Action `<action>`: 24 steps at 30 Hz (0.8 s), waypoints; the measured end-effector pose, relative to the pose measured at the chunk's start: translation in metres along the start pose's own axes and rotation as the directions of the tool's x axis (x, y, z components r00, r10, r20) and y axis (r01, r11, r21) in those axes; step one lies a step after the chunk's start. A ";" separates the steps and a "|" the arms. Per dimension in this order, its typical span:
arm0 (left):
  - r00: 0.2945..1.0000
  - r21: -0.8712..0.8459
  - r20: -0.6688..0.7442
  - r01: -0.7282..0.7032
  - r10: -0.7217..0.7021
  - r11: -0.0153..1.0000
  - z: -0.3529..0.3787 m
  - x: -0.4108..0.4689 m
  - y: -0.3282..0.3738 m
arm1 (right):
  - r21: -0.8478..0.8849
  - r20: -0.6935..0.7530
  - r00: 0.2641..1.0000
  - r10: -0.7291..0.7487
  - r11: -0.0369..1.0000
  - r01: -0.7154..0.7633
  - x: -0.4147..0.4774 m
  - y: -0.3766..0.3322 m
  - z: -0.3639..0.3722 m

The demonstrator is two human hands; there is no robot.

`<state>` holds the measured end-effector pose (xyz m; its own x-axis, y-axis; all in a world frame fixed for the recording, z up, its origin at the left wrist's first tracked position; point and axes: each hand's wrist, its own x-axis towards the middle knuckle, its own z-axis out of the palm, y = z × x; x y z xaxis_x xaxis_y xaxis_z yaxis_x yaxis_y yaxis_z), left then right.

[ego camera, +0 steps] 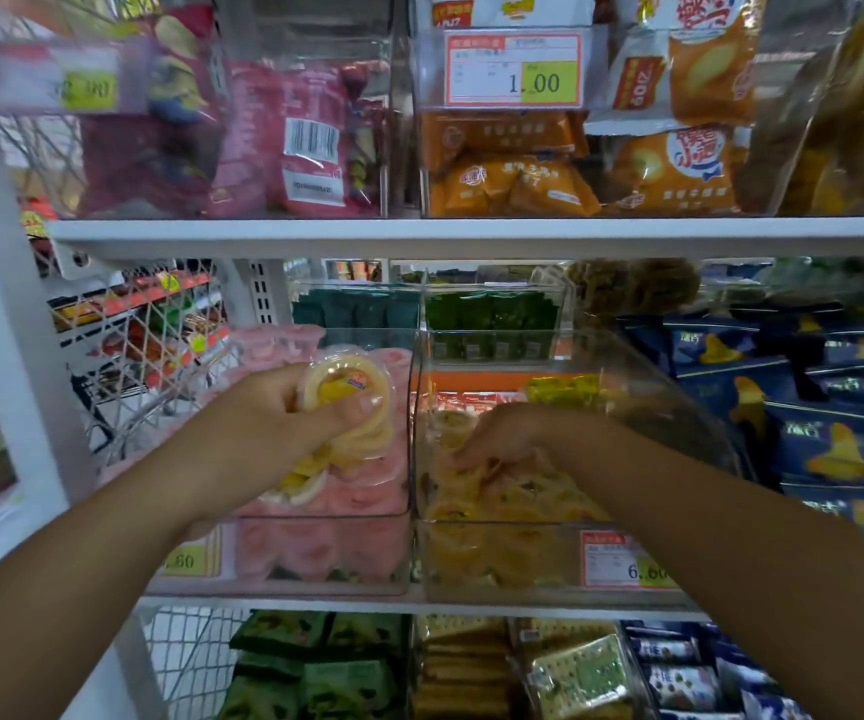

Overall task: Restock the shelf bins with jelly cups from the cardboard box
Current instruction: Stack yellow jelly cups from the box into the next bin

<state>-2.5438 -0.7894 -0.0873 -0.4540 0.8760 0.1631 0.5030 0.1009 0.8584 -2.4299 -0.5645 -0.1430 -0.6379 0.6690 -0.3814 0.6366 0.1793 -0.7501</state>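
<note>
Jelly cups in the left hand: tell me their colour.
Yellow jelly cups, clear-lidded, gripped by the left hand; head view.

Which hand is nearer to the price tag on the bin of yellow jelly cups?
Right. The right hand is inside that bin, above the price tag; the left hand holds yellow cups over the neighbouring pink bin.

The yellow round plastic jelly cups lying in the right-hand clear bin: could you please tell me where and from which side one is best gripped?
Probably across the round rim of a top yellow jelly cup, thumb against fingers, coming from above: the clear plastic bin is walled in front and open on top, and the cups lie flat. The right hand reaches in that way.
</note>
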 end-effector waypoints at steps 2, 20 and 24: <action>1.000 -0.008 -0.001 0.001 -0.001 1.000 -0.001 -0.001 0.000 | 0.041 -0.004 1.000 -0.005 0.999 0.005 -0.001 0.003 0.006; 0.996 0.129 0.058 -0.078 0.071 0.989 0.017 0.014 0.018 | 0.362 0.090 0.844 -0.529 0.807 0.467 -0.079 -0.017 -0.018; 0.998 0.202 0.041 -0.061 0.053 0.977 0.023 0.024 0.022 | 0.402 0.083 0.797 -0.598 0.752 0.523 -0.090 -0.021 -0.017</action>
<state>-2.5266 -0.7551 -0.0763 -0.3957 0.8989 0.1884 0.6679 0.1408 0.7308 -2.3785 -0.6163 -0.0845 -0.9250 0.3665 0.1001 -0.0291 0.1945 -0.9805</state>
